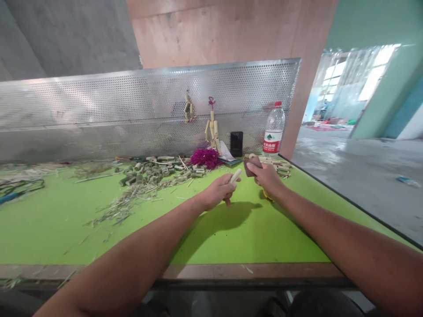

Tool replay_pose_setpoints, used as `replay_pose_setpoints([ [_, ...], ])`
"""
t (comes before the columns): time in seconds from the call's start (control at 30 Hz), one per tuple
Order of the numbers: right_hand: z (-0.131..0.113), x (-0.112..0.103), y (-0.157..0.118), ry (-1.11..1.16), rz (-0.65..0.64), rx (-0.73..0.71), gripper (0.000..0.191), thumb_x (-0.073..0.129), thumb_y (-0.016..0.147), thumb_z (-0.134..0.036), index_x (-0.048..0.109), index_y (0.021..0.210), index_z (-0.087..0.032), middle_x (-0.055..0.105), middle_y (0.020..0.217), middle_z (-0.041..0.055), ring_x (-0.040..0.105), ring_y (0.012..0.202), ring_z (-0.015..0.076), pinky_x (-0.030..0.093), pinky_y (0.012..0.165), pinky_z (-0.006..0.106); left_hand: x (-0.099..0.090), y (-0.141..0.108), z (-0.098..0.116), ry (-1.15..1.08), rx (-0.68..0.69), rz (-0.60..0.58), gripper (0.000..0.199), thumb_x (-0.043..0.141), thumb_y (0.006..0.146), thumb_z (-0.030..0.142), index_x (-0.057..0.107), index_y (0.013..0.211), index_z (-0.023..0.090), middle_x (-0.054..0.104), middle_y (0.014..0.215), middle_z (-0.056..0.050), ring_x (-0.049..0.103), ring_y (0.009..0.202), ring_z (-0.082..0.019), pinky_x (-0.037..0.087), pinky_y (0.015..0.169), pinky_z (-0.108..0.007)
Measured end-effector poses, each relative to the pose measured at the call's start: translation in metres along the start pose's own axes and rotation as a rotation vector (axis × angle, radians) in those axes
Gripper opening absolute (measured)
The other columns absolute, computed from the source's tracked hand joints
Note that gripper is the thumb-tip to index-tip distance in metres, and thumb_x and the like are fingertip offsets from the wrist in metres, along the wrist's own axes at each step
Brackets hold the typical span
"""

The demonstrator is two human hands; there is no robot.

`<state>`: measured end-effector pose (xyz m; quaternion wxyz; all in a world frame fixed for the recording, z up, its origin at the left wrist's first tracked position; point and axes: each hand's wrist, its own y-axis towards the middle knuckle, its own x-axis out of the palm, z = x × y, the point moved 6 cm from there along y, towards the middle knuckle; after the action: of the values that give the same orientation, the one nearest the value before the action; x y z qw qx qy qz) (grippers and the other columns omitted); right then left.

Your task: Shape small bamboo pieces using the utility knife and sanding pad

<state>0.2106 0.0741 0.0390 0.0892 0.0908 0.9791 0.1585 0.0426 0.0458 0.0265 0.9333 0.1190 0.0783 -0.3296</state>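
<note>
My left hand is closed around a short pale stick, whose upper end sticks out past the thumb. To its right, my right hand grips a flat brown piece between thumb and fingers. The stick and the brown piece are apart. Both hands are above the green tabletop. Something yellow shows partly beneath my right hand. Behind my hands lies a bundle of magenta strands.
Cut green stem pieces and shavings spread over the left. Behind are a jointed stick figure, a black phone, a bottle and a perforated metal panel. A blue-handled tool lies far left.
</note>
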Motion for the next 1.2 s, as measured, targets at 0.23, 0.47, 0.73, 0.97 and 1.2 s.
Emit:
replay_pose_setpoints([
  [0.23, -0.009, 0.007, -0.008, 0.258, -0.045, -0.069, 0.040, 0.073, 0.072, -0.054, 0.048, 0.069, -0.022, 0.040, 0.047, -0.0077, 0.028, 0.039, 0.0070, 0.021, 0.038, 0.023, 0.001, -0.002, 0.001, -0.210, 0.047, -0.029, 0.035, 0.054, 0.088, 0.032, 0.046, 0.119, 0.017, 0.034, 0.064, 0.008, 0.033, 0.050, -0.006, 0.052, 0.049, -0.023],
  [0.47, -0.014, 0.011, -0.015, 0.009, -0.072, -0.162, 0.046, 0.069, 0.071, -0.063, 0.053, 0.064, -0.020, 0.041, 0.047, -0.0054, 0.032, 0.042, 0.0085, 0.024, 0.042, 0.024, 0.005, 0.000, 0.001, -0.087, 0.077, -0.037, 0.025, 0.048, 0.093, 0.042, 0.047, 0.099, 0.018, 0.037, 0.067, 0.006, 0.037, 0.054, -0.007, 0.057, 0.058, -0.029],
  [0.73, -0.011, 0.015, -0.011, -0.189, -0.116, -0.150, 0.046, 0.068, 0.072, -0.061, 0.059, 0.062, -0.017, 0.045, 0.050, -0.0028, 0.035, 0.047, 0.0098, 0.025, 0.045, 0.025, -0.002, 0.005, 0.000, 0.149, 0.118, 0.077, 0.025, 0.045, 0.094, 0.042, 0.045, 0.090, 0.017, 0.038, 0.070, 0.004, 0.040, 0.060, -0.009, 0.053, 0.059, -0.026],
  [0.97, 0.003, -0.005, 0.005, 0.144, -0.060, -0.021, 0.044, 0.070, 0.072, -0.061, 0.052, 0.068, -0.021, 0.041, 0.047, -0.0063, 0.029, 0.040, 0.0079, 0.022, 0.041, 0.024, -0.012, -0.004, 0.008, 0.149, 0.126, 0.110, 0.032, 0.043, 0.095, 0.045, 0.050, 0.107, 0.016, 0.038, 0.075, 0.003, 0.042, 0.064, -0.010, 0.056, 0.065, -0.028],
  [1.2, -0.027, 0.018, -0.020, -0.400, -0.060, -0.290, 0.054, 0.058, 0.078, -0.065, 0.052, 0.052, -0.019, 0.044, 0.049, -0.0003, 0.038, 0.048, 0.0120, 0.024, 0.047, 0.027, -0.008, 0.004, -0.003, 0.316, 0.044, 0.154, 0.036, 0.046, 0.092, 0.048, 0.058, 0.092, 0.015, 0.038, 0.068, 0.003, 0.043, 0.061, -0.011, 0.050, 0.052, -0.023],
])
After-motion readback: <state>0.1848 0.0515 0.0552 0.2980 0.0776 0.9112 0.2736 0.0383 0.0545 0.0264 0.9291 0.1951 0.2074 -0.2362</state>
